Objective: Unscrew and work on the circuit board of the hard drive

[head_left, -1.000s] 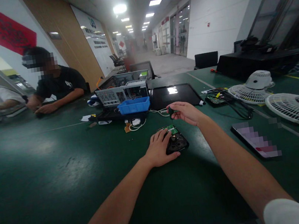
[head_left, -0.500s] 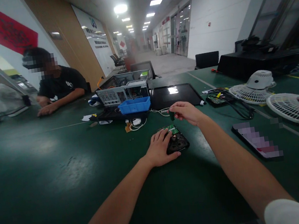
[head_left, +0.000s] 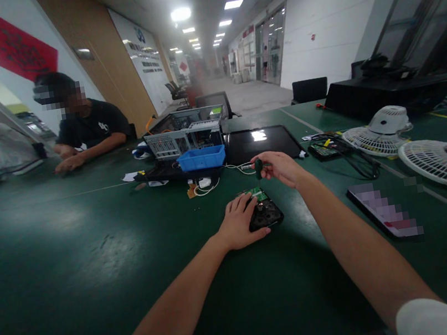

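Note:
A small black device (head_left: 267,214) with a green circuit board (head_left: 258,193) at its far end lies on the dark green table. Spread over its left side is my left hand (head_left: 238,224), fingers apart, its thumb along the near edge. My right hand (head_left: 280,167) pinches the dark handle of a screwdriver (head_left: 258,169) above the board. The screwdriver stands upright, its thin shaft pointing down at the board's far part; whether the tip touches is too small to tell.
Beyond the device are a blue tray (head_left: 202,158), an open computer case (head_left: 185,134) and a flat black panel (head_left: 260,142). A phone (head_left: 383,211), cables and white fan parts (head_left: 441,160) lie right. Two people sit at the left.
The fingers of my right hand have shifted slightly on the screwdriver, and more of its handle shows. My left hand and the device have stayed in place.

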The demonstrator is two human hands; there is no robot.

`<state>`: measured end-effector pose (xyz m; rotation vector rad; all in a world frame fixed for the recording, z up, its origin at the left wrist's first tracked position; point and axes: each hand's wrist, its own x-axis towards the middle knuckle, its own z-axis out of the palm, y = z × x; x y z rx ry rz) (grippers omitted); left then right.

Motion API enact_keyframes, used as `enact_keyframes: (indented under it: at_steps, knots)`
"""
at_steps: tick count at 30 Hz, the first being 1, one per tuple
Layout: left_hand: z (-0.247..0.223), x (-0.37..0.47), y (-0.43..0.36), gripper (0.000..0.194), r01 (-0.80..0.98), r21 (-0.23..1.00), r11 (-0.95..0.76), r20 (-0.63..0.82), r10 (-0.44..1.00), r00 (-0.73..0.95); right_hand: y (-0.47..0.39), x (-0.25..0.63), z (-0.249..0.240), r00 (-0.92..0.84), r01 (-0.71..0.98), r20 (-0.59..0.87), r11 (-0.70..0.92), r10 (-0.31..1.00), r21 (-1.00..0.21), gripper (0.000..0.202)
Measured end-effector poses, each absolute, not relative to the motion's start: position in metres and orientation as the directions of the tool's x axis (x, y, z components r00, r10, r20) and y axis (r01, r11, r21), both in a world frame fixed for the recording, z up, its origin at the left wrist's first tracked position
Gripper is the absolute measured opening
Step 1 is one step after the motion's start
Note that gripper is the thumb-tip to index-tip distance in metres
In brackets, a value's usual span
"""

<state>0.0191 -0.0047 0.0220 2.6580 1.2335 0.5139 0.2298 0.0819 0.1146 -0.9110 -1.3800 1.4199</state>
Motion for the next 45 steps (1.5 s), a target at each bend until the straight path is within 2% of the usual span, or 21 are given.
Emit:
enact_keyframes:
  at_steps: [19, 25, 28, 34, 45]
  knots:
    - [0.0199, 0.0194, -0.0048, 0.100, 0.721, 0.264, -0.641, 0.234, 0.767, 0.597, 0.0831, 0.2299, 0.1122, -0.257, -0.061, 0.120, 0.107, 0.959, -0.992, 0.017]
    - [0.0198, 0.0196, -0.0042, 0.100, 0.717, 0.264, -0.645, 0.241, 0.764, 0.598, 0.0825, 0.2305, 0.1143, -0.271, -0.084, 0.102, 0.082, 0.957, -0.993, 0.028]
    - [0.0204, 0.0192, -0.0043, 0.099, 0.717, 0.267, -0.644, 0.242, 0.765, 0.597, 0.0813, 0.2306, 0.1156, -0.272, -0.089, 0.096, 0.074, 0.958, -0.993, 0.025]
    - [0.0203, 0.0188, -0.0048, 0.100, 0.714, 0.265, -0.648, 0.241, 0.762, 0.601, 0.0816, 0.2301, 0.1139, -0.258, -0.043, 0.115, 0.107, 0.959, -0.993, 0.019]
    - [0.0205, 0.0194, -0.0047, 0.100, 0.703, 0.287, -0.650, 0.246, 0.760, 0.602, 0.0838, 0.2297, 0.1109, -0.245, 0.025, 0.151, 0.162, 0.958, -0.986, 0.023]
